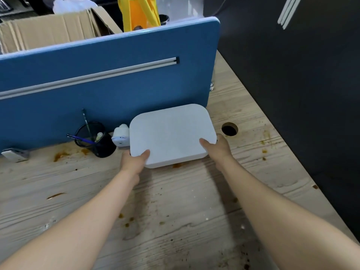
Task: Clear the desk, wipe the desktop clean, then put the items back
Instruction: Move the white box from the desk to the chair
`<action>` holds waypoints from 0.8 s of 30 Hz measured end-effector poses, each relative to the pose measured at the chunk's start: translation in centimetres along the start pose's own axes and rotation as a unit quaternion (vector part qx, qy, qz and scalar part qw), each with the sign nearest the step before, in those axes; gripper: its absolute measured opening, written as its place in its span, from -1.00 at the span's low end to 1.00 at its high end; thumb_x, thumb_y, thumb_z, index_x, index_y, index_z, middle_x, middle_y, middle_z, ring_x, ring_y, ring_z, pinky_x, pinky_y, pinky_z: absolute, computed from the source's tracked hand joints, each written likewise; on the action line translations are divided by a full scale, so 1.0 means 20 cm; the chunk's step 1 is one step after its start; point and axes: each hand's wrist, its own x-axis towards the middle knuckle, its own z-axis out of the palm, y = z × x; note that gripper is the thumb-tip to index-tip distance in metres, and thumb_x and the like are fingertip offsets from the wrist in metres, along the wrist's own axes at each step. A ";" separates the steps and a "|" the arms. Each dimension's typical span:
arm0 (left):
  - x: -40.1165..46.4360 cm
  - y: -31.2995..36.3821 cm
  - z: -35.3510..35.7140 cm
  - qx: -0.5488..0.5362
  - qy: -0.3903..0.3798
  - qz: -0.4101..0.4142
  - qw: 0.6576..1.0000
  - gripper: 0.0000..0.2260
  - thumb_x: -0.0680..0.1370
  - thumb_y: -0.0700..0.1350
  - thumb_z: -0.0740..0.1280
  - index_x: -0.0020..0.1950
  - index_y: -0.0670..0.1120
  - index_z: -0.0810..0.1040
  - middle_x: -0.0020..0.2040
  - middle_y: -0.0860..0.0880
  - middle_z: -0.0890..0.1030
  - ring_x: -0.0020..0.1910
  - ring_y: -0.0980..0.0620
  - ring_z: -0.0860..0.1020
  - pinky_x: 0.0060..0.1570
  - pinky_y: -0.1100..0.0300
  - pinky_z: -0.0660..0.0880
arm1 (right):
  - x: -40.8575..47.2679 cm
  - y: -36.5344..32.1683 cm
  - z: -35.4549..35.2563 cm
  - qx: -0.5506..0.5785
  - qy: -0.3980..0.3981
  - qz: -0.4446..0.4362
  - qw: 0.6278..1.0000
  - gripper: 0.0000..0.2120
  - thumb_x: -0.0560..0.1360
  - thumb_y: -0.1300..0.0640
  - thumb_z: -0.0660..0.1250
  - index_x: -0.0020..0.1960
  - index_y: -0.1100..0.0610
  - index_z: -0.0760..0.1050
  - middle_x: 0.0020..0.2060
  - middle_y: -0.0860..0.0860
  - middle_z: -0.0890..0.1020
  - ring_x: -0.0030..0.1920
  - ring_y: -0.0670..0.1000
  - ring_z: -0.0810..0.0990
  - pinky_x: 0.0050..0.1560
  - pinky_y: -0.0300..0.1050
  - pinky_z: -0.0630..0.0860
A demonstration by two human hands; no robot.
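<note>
A flat white rounded-rectangle pad sits near the back of the wooden desk, against the blue partition. My left hand grips its near left corner, thumb on top. My right hand grips its near right edge, thumb on top and fingers underneath. The desktop is stained with brown-orange splashes and crumbs. A black mesh pen holder with pens stands to the left of the pad. A small white figurine sits between the holder and the pad.
The blue partition closes the desk's back edge. A round cable hole lies right of the pad. A metal clip sits at the far left. Behind the partition stand a cardboard box and a yellow bag. The desk's right edge drops to dark floor.
</note>
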 end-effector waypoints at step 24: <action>-1.15 -0.16 -0.03 0.206 -0.332 0.154 0.908 -0.19 0.40 -0.17 0.50 0.51 0.00 0.10 0.37 -0.04 0.39 0.26 -0.12 0.44 0.26 -0.11 0.43 | -1.47 0.49 -0.75 0.139 0.227 0.001 0.964 -0.51 0.44 0.10 0.42 0.29 0.15 0.32 0.13 0.04 0.52 0.11 0.09 0.53 0.13 0.11 0.55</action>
